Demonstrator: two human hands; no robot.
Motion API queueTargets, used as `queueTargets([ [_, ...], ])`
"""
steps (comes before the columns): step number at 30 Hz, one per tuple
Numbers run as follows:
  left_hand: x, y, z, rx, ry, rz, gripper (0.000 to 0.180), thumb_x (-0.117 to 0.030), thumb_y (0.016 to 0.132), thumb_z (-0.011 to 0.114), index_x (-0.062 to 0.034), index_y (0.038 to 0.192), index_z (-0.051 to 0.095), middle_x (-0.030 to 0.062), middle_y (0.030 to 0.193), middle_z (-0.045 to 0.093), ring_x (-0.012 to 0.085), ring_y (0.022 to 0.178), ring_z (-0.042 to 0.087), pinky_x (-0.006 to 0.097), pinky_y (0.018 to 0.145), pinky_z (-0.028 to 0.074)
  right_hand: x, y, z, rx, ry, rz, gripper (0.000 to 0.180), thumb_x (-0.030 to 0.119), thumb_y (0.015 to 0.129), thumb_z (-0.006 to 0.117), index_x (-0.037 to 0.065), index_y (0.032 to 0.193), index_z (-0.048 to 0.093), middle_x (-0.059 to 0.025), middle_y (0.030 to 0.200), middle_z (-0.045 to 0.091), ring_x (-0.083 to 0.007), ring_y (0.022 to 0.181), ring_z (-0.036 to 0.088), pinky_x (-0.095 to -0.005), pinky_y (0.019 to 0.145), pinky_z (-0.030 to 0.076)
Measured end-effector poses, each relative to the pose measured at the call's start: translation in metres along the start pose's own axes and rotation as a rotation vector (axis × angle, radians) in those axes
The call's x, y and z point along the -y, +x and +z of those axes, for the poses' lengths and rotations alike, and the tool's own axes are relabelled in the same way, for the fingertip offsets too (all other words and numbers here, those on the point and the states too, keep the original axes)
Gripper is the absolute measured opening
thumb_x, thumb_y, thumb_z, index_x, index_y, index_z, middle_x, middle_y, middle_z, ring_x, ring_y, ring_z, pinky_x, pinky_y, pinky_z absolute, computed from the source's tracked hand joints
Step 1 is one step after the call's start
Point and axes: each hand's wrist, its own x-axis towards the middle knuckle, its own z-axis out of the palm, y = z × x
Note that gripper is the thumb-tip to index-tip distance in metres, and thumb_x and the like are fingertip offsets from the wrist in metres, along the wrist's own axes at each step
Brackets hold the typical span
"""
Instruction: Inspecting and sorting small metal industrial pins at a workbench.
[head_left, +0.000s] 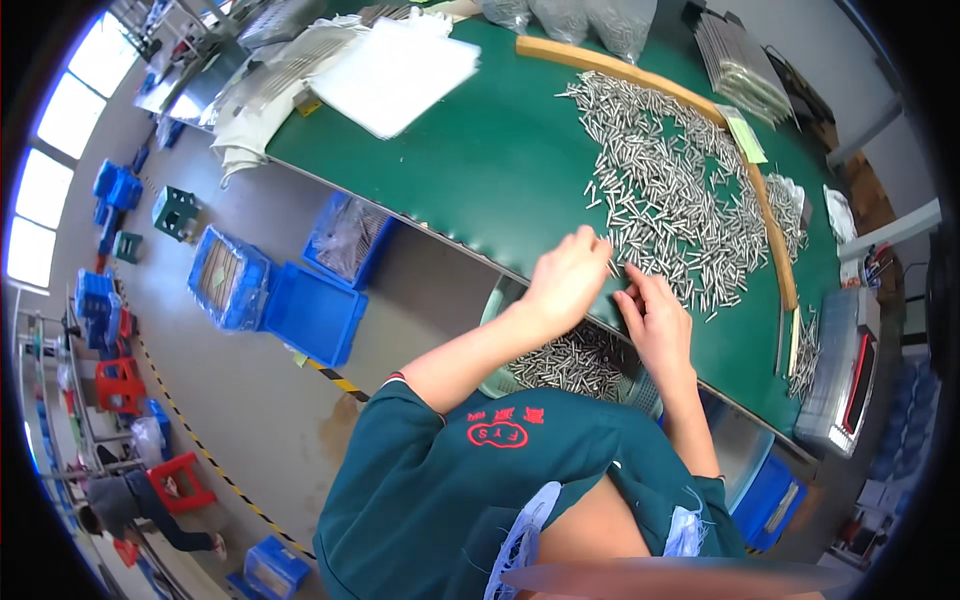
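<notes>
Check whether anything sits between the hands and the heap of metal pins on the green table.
Nothing visible does. The left hand and right hand already rest at the near edge of the metal pins on the green table.

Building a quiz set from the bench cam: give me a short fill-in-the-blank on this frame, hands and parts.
1. The pile of small metal pins lies on a table top coloured ____.
2. Both hands, left hand and right hand, work at the table's ____ edge.
3. Under that edge sits a metal tray holding more ____.
4. The crates on the floor are ____.

Missing words: green; near; pins; blue
</notes>
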Motion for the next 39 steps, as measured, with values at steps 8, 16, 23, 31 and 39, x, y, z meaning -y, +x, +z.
queueTargets([
  [8,0.001,-0.006,0.012,-0.023,-0.186,0.352,0.009,-0.011,0.081,0.06,-0.0045,0.087,0.058,0.0093,0.092,0.053,0.0284,0.087,0.053,0.039,0.075,0.046,-0.004,-0.009,-0.014,0.001,-0.039,0.052,0.016,0.016,0.08,0.069,0.01,0.093,0.063,-0.0037,0.084,0.057,-0.0178,0.067,0.06,-0.0311,0.058,0.048],
  [16,-0.002,-0.01,0.015,-0.047,-0.163,0.368,0.014,-0.01,0.08,0.058,-0.0053,0.093,0.057,0.0079,0.091,0.053,0.0267,0.088,0.053,0.037,0.077,0.045,-0.004,-0.012,-0.017,-0.041,-0.032,0.02,0.008,0.012,0.079,0.069,0.008,0.083,0.062,-0.0041,0.08,0.056,-0.019,0.065,0.06,-0.0318,0.057,0.047],
  [23,-0.01,-0.01,0.016,-0.02,-0.164,0.431,0.031,-0.005,0.078,0.06,-0.005,0.108,0.058,0.0062,0.098,0.056,0.026,0.089,0.053,0.038,0.078,0.044,-0.007,-0.016,-0.017,-0.057,-0.03,0.05,0.009,0.011,0.078,0.069,0.008,0.082,0.061,-0.0043,0.079,0.056,-0.02,0.063,0.059,-0.0322,0.056,0.046],
  [31,-0.009,-0.014,0.02,-0.093,-0.197,0.37,0.015,-0.008,0.079,0.062,-0.0049,0.092,0.058,0.0081,0.092,0.053,0.027,0.086,0.053,0.038,0.076,0.044,-0.009,-0.014,-0.019,-0.071,-0.002,-0.024,0.01,0.005,0.077,0.069,0.004,0.083,0.062,-0.0063,0.08,0.059,-0.0178,0.063,0.059,-0.0295,0.057,0.047],
  [39,-0.013,-0.019,0.021,-0.17,-0.151,0.268,0.013,-0.01,0.079,0.063,-0.0049,0.089,0.056,0.0084,0.089,0.051,0.0274,0.083,0.052,0.039,0.074,0.043,-0.012,-0.023,-0.024,-0.049,-0.039,0.018,0.012,0.009,0.075,0.072,0.006,0.081,0.062,-0.0054,0.076,0.059,-0.019,0.063,0.06,-0.0302,0.056,0.047],
])
